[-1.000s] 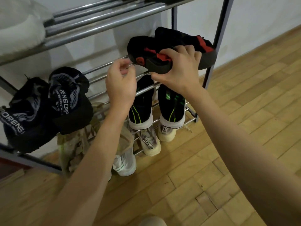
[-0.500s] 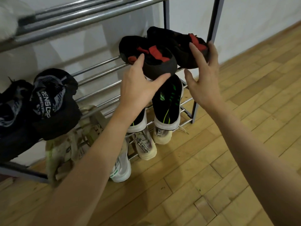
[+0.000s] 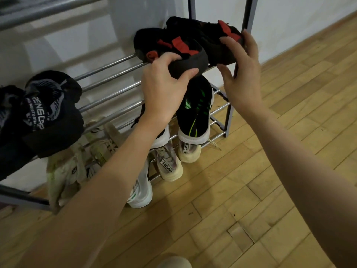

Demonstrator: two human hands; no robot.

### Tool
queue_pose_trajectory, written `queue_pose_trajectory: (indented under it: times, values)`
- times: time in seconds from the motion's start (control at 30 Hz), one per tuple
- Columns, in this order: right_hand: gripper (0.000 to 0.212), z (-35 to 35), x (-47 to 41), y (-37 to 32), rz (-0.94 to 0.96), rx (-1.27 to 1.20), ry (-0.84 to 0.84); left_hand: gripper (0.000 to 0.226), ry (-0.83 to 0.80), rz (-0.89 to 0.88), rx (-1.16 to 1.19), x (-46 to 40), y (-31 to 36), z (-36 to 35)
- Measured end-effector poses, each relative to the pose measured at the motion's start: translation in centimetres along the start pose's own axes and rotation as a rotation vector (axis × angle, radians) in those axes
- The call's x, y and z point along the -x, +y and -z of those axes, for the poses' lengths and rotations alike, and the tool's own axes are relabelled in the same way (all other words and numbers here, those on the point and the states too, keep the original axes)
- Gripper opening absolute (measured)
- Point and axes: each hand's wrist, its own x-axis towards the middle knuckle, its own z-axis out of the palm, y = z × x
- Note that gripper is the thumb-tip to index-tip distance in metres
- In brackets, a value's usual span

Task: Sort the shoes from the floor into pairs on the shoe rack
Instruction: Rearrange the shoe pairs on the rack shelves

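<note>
On rack, left hand [image 3: 162, 84] gripping shoe [image 3: 173, 49]

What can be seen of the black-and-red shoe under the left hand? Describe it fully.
The black-and-red shoe is a dark low sneaker with red patches on its upper and a thick dark sole. It lies on the rails of the shoe rack, heel toward the camera, beside its matching shoe. The left hand has a grip on its heel end.

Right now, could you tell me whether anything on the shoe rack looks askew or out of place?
Yes: the left black-and-red shoe sits skewed, its heel overhanging the front rail in the left hand, while its mate lies further back by the open right hand. Lower down, a white shoe hangs off the rack.
</note>
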Motion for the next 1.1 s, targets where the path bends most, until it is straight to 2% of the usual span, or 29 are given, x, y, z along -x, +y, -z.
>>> queue_pose_trajectory:
  times: [0.07,0.13,0.2,0.23,0.3,0.33,0.4,0.47,0.6,0.67,0.77,0.9,1.1]
  values:
    - [0.062,-0.9,1.6,0.0,-0.013,-0.018,0.058,0.044,0.000,-0.018,0.030,0.5,-0.8,-0.1]
    - [0.063,-2.1,4.0,0.3,-0.073,-0.066,0.104,0.041,0.082,-0.088,0.059,2.0,-1.4,0.1]
    - [0.061,-3.2,6.8,0.9,-0.131,-0.073,-0.004,0.025,0.226,-0.262,0.054,4.4,-1.9,0.6]
    - [0.063,-3.7,8.2,1.3,-0.145,-0.043,-0.099,0.020,0.245,-0.360,0.035,5.8,-2.5,0.7]
    - [0.072,-4.3,10.4,1.8,-0.162,0.029,-0.283,0.017,0.159,-0.446,-0.044,8.3,-4.1,1.1]
    - [0.077,-4.4,11.3,1.8,-0.164,0.061,-0.347,0.016,0.082,-0.407,-0.092,9.1,-5.1,1.3]
    - [0.083,-4.7,12.5,1.7,-0.146,0.139,-0.428,0.018,-0.070,-0.224,-0.178,10.1,-6.6,1.6]
    - [0.090,-5.2,13.0,1.7,-0.127,0.213,-0.462,0.029,-0.184,-0.074,-0.271,10.1,-7.7,2.0]
    - [0.099,-6.3,12.3,2.3,-0.151,0.264,-0.458,0.055,-0.445,0.072,-0.433,9.1,-9.5,2.4]
    - [0.097,-6.4,11.8,2.4,-0.163,0.255,-0.464,0.066,-0.539,0.055,-0.503,9.0,-10.3,2.3]
    - [0.089,-5.6,11.9,2.7,-0.146,0.188,-0.449,0.070,-0.578,-0.006,-0.583,9.5,-11.3,1.9]
    - [0.090,-4.0,12.1,4.7,-0.126,0.112,-0.516,0.061,-0.502,-0.068,-0.556,9.8,-12.0,1.9]
    - [0.082,-2.3,11.7,5.2,-0.052,0.022,-0.541,0.055,-0.514,0.054,-0.425,9.6,-12.2,1.5]
